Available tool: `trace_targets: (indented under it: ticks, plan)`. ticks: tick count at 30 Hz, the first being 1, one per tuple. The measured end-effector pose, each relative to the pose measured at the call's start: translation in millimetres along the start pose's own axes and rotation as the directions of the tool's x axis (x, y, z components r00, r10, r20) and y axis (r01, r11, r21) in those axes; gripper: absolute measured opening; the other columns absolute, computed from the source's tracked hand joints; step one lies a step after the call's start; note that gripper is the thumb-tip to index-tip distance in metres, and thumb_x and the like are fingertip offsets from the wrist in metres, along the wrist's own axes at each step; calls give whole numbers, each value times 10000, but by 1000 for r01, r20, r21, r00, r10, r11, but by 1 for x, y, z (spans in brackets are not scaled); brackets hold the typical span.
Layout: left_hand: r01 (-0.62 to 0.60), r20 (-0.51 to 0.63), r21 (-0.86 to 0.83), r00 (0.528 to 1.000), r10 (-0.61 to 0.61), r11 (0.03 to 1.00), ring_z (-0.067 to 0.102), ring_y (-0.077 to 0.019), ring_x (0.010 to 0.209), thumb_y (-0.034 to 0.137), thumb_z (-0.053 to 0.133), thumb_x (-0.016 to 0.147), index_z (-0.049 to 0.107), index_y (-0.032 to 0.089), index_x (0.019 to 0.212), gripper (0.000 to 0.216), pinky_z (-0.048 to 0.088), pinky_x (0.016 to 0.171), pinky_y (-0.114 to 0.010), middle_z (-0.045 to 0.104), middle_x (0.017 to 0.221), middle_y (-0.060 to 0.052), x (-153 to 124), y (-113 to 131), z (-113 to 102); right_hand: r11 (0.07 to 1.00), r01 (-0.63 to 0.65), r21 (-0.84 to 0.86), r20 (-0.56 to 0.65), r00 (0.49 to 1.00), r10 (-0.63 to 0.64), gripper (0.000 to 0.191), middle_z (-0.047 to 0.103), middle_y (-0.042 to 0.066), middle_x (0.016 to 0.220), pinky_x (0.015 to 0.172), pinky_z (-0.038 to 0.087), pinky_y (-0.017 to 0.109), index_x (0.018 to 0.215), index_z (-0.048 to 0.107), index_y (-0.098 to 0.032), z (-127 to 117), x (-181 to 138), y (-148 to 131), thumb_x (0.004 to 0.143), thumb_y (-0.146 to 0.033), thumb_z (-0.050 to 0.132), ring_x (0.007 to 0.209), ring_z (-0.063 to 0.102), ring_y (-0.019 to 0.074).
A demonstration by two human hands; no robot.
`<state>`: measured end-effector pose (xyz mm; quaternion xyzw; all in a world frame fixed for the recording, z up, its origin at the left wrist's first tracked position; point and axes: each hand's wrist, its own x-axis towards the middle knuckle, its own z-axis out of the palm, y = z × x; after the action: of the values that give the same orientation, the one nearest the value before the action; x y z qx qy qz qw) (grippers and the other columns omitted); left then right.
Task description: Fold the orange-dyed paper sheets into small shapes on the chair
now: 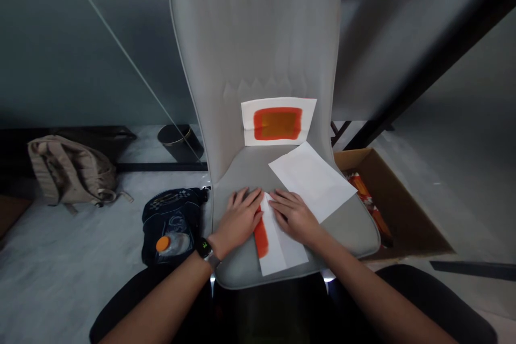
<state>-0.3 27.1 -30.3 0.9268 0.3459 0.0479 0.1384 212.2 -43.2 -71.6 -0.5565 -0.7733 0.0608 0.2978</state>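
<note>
Your left grip (239, 219) and right grip (292, 217) rest open, palms down on folded orange-striped white paper (278, 244) atop a grey chair seat (346, 231).

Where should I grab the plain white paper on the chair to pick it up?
Pinch the corner of the plain white paper closest to the cardboard box, coming from the right side. The paper lies flat and thin on the seat, so a corner is easiest to lift. This one sits near the seat's edge, away from the right hand.
</note>
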Motion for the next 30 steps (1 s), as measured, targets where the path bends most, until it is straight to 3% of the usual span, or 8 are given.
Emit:
trace_targets:
  ticks: [7, 13, 21, 30]
  plan:
    - [15, 48, 19, 999, -16, 1000, 280, -442, 1521, 380, 414, 1081, 420, 283, 1586, 514, 251, 1193, -696, 302, 1705, -46, 0, -4, 1, 1000, 1, 29, 70, 998, -3, 373, 652, 58, 1429, 1205, 430, 509, 1322, 703, -227, 0, 0, 3, 1014, -168, 501, 1418, 535, 234]
    - [20, 61, 15, 998, -21, 1000, 167, -521, 1545, 637, 447, 1023, 346, 265, 1628, 717, 143, 1199, -751, 244, 1721, -88, -2, 1, 9, 998, 8, 61, 103, 995, -14, 430, 627, 101, 1455, 1241, 381, 520, 1355, 675, -166, 0, 0, 2, 954, -167, 520, 1457, 489, 243]
    - [22, 58, 18, 998, -23, 1000, 80, -491, 1572, 748, 411, 980, 241, 173, 1661, 907, 73, 1235, -712, 202, 1724, -133, -5, 9, 17, 1000, 23, 16, 273, 962, -26, 649, 457, 111, 1600, 1299, 211, 555, 1568, 449, -145, -21, -1, -6, 919, -140, 474, 1546, 334, 262]
    - [33, 113, 81, 993, -42, 996, 28, -453, 1587, 764, 341, 989, 213, 176, 1668, 907, 48, 1251, -689, 174, 1734, -84, -5, 17, 11, 999, 33, -12, 344, 938, -27, 776, 363, 98, 1658, 1310, 168, 524, 1633, 298, -138, -20, -2, -3, 878, -161, 477, 1577, 257, 247]
